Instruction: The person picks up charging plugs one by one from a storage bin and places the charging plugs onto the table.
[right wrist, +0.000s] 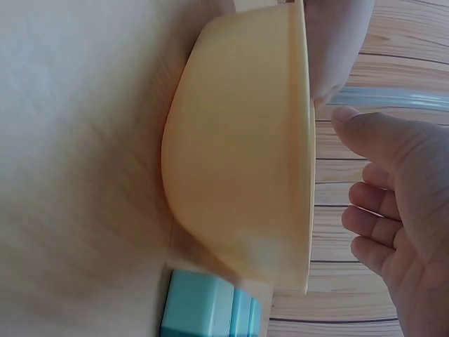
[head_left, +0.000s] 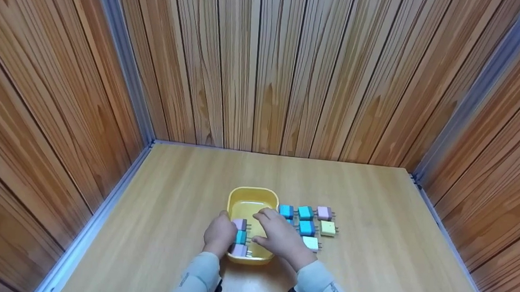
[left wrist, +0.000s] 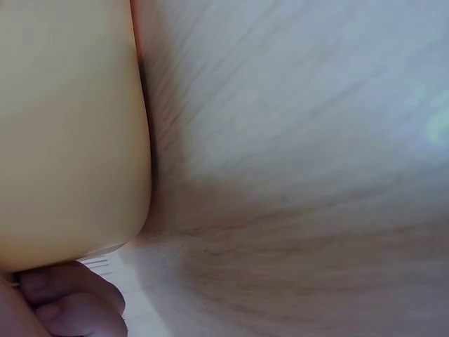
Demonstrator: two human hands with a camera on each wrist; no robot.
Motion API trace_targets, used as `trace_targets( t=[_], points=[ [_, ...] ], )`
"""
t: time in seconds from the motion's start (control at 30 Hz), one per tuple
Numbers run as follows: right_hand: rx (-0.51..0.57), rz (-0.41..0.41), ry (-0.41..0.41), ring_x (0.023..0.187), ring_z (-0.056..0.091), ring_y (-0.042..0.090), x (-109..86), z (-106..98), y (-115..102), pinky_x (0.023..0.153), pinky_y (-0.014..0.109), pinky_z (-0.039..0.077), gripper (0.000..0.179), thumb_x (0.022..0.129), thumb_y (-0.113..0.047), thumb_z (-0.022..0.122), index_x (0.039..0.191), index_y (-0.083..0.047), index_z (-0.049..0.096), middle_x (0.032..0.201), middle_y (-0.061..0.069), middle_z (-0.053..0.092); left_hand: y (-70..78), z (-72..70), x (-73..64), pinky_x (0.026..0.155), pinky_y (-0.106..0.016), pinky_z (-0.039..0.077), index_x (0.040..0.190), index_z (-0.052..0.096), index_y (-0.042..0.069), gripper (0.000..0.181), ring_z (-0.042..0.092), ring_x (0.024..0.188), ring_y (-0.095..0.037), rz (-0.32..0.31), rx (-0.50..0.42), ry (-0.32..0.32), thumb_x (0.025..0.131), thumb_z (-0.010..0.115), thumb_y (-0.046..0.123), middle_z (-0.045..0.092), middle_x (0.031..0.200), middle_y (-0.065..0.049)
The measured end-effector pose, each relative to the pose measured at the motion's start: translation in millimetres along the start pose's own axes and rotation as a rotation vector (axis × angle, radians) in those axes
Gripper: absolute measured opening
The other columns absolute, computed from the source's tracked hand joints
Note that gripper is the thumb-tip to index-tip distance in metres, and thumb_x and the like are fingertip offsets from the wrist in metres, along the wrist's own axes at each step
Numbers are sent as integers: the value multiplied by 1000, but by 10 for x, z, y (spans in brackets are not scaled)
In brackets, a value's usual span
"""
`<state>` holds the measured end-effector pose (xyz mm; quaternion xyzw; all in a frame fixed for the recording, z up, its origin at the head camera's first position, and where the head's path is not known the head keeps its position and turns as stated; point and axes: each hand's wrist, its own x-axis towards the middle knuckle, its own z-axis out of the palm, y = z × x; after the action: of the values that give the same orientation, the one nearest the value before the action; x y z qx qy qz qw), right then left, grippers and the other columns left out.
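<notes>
A yellow plastic tub (head_left: 254, 192) stands on the table with several small charger plugs inside along its left wall, among them a lilac plug (head_left: 240, 224) and a teal plug (head_left: 241, 237). My left hand (head_left: 220, 234) grips the tub's left rim; in the left wrist view its curled fingers (left wrist: 74, 298) press against the outer wall. Over the tub's right side hovers my right hand (head_left: 281, 235), its thumb and fingers spread and nothing between them. The right wrist view has that hand (right wrist: 414, 203) beside the rim, palm showing.
To the right of the tub, several more charger plugs lie in loose rows, including a white plug (head_left: 311, 243), a yellow plug (head_left: 328, 228) and a pink plug (head_left: 324, 213). Wood-panelled walls (head_left: 274, 73) enclose the table (head_left: 185, 173) at the back and both sides.
</notes>
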<state>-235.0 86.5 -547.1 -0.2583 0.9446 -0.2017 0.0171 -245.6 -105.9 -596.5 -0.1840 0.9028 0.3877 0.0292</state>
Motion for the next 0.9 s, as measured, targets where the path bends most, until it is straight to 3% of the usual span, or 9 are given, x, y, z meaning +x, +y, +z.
trace_targets(
  t=[0.13,0.33,0.57,0.67,0.9],
  points=[
    [13,-11,-4,128,55,18,12,29,-28,107,42,48,60,92,-41,76,145,-20,57,139,-1,57,2,16,9,92,-49,54,145,50,3,45,65,99,-26,-3,0,1,102,51,17,67,120,-13],
    [53,-25,-52,126,56,18,19,93,-62,106,42,49,55,93,-33,76,143,-18,58,136,-1,59,-15,13,10,84,-48,55,136,56,2,39,65,91,-25,42,43,23,100,52,16,69,109,-12],
    [132,-28,-122,110,59,14,39,162,-160,102,40,52,44,92,-23,77,135,-17,65,125,3,63,-32,10,22,77,-49,54,128,59,2,35,67,89,-28,80,73,48,97,54,16,71,103,-13],
    [151,-36,-149,102,58,12,52,198,-197,100,38,53,43,92,-22,77,133,-17,67,119,1,63,-41,9,29,74,-50,53,129,59,0,38,68,91,-29,104,79,66,95,55,15,72,104,-15],
    [231,-26,-206,105,61,12,85,280,-241,101,39,52,35,90,-21,80,124,-23,71,117,-4,66,-39,0,6,76,-49,54,136,55,-2,44,66,89,-28,91,55,44,96,56,15,70,107,-15]
  ],
)
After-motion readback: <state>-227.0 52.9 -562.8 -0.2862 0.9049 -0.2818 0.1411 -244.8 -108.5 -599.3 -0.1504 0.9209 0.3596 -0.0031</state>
